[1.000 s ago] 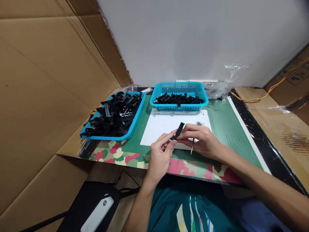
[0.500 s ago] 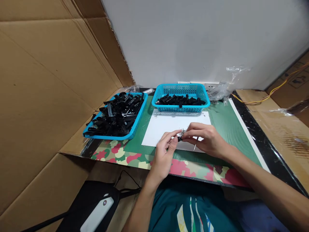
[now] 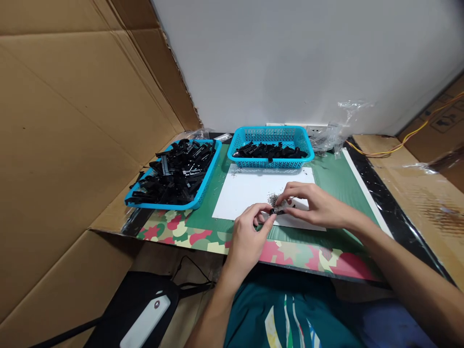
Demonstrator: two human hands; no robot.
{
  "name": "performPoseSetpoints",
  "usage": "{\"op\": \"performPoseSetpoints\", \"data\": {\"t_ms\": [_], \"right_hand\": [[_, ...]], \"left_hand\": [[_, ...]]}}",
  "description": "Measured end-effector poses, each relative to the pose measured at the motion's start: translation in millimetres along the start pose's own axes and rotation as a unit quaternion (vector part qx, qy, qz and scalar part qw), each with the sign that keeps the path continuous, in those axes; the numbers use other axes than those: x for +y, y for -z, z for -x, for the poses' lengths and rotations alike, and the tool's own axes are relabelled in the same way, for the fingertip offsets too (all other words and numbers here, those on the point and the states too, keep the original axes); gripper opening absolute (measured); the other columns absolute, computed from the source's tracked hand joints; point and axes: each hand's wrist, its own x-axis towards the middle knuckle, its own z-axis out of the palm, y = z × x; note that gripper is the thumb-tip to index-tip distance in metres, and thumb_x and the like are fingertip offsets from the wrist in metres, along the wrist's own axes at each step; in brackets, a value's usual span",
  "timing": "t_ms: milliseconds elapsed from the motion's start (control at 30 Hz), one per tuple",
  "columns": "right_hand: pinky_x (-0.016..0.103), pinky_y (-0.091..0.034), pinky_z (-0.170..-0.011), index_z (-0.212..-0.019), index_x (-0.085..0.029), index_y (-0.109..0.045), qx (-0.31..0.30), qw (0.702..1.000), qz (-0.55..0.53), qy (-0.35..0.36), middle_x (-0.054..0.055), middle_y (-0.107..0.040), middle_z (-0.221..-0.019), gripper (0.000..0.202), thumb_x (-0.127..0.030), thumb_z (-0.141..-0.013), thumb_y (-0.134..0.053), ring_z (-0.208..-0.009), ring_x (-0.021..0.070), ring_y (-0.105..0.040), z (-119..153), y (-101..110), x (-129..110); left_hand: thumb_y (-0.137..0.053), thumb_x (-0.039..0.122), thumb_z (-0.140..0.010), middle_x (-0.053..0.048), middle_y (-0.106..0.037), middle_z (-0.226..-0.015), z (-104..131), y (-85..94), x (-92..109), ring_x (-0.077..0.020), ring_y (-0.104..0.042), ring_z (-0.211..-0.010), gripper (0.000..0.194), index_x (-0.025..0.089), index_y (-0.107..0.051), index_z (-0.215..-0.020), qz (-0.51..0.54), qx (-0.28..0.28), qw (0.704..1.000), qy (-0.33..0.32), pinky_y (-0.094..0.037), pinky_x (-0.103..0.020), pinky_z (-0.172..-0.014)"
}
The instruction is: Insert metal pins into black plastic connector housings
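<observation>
A small, narrow black plastic part [image 3: 278, 212] is pinched between the thumb and fingers of my left hand [image 3: 250, 227], low over the white sheet [image 3: 239, 193]. My right hand [image 3: 313, 205] hovers at the part's right end, thumb and forefinger apart. The thumb overlaps that end, and whether it presses on it is hard to see. Right by my right fingertips lies a pile of tiny metal pieces [image 3: 272, 198], too small to name. No thin metal rod shows at my right hand.
A blue basket [image 3: 208, 191] heaped with black plastic parts stands at left. Another blue basket [image 3: 270, 164] with more parts stands behind the sheet. Cardboard [image 3: 90, 121] walls the left side. Plastic bags [image 3: 329, 137] and yellow wires [image 3: 408, 137] lie at the back right.
My right hand has drawn slightly right and its forefinger and thumb have spread. More of the black part shows. The thin metal rod that was at my right fingers is out of sight.
</observation>
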Motion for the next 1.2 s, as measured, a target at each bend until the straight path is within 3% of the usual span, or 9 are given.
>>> {"op": "performPoseSetpoints", "data": {"t_ms": [133, 233, 400, 533, 633, 700, 867, 1200], "right_hand": [[0.033, -0.054, -0.081, -0.127, -0.022, -0.072, 0.0, 0.999, 0.015, -0.028, 0.009, -0.069, -0.109, 0.033, -0.017, -0.106, -0.047, -0.094, 0.0205, -0.065, 4, 9, 4], [0.034, -0.055, -0.08, -0.134, -0.023, -0.07, 0.03, 0.998, 0.052, -0.016, 0.009, -0.067, -0.107, 0.038, -0.017, -0.108, -0.043, -0.09, 0.02, -0.066, 5, 7, 11], [0.037, -0.058, -0.082, -0.116, -0.026, -0.08, 0.136, 0.984, 0.107, 0.041, 0.011, -0.071, -0.113, 0.037, -0.012, -0.103, -0.049, -0.098, 0.023, -0.071, 5, 0, 19], [0.036, -0.063, -0.073, -0.106, -0.021, -0.079, 0.259, 0.964, -0.062, -0.026, 0.007, -0.08, -0.095, 0.014, -0.023, -0.092, -0.075, -0.079, 0.0219, -0.077, 1, -13, 9], [0.036, -0.064, -0.066, -0.097, -0.019, -0.074, 0.256, 0.937, -0.21, -0.108, 0.005, -0.079, -0.077, 0.023, -0.033, -0.083, -0.086, -0.069, 0.0241, -0.078, -3, -28, 0], [0.036, -0.063, -0.065, -0.093, -0.02, -0.072, 0.249, 0.927, -0.247, -0.134, 0.005, -0.079, -0.072, 0.027, -0.038, -0.08, -0.087, -0.067, 0.0254, -0.078, -5, -38, -3], [0.032, -0.058, -0.059, -0.085, -0.021, -0.067, 0.257, 0.928, -0.226, -0.147, 0.004, -0.077, -0.069, 0.03, -0.042, -0.08, -0.087, -0.063, 0.0232, -0.076, -8, -49, -6], [0.031, -0.056, -0.057, -0.082, -0.021, -0.065, 0.252, 0.932, -0.21, -0.154, 0.002, -0.075, -0.065, 0.025, -0.037, -0.082, -0.085, -0.06, 0.0214, -0.074, -8, -47, -10]], "left_hand": [[-0.069, 0.024, -0.096, 0.0, -0.068, -0.087, 0, -1.9, -1, -0.0156, -0.058, -0.077, 0.009, 0.022, -0.073, -0.104, -0.03, -0.012, 0.999, -0.025, -0.044, -0.027, -0.073], [-0.07, 0.021, -0.095, 0.0, -0.069, -0.089, 0, -2.3, -1, -0.0159, -0.06, -0.079, 0.009, 0.023, -0.074, -0.103, -0.049, -0.018, 0.998, -0.039, -0.045, -0.027, -0.075], [-0.069, 0.021, -0.096, -0.001, -0.071, -0.092, 2, -1.9, 1, -0.0169, -0.062, -0.082, 0.009, 0.023, -0.073, -0.104, -0.063, -0.021, 0.996, -0.053, -0.047, -0.028, -0.077], [-0.07, 0.02, -0.097, -0.001, -0.072, -0.094, 4, -2.6, 1, -0.0171, -0.063, -0.083, 0.01, 0.023, -0.073, -0.106, -0.072, -0.019, 0.995, -0.064, -0.048, -0.029, -0.078], [-0.07, 0.019, -0.097, -0.001, -0.072, -0.096, 5, -3.7, 1, -0.0178, -0.064, -0.085, 0.009, 0.023, -0.071, -0.105, -0.081, -0.015, 0.994, -0.075, -0.049, -0.03, -0.079], [-0.069, 0.018, -0.098, -0.001, -0.073, -0.098, 5, -4.4, 0, -0.0182, -0.064, -0.087, 0.009, 0.023, -0.071, -0.105, -0.084, -0.013, 0.993, -0.082, -0.049, -0.031, -0.08], [-0.07, 0.016, -0.096, -0.001, -0.074, -0.1, 6, -6.5, -2, -0.0183, -0.065, -0.088, 0.014, 0.022, -0.071, -0.109, -0.087, -0.002, 0.991, -0.1, -0.051, -0.031, -0.082], [-0.071, 0.016, -0.096, -0.004, -0.077, -0.1, 7, -8.7, -1, -0.0215, -0.068, -0.091, 0.017, 0.021, -0.074, -0.112, -0.104, 0.009, 0.988, -0.113, -0.054, -0.034, -0.082]]}}
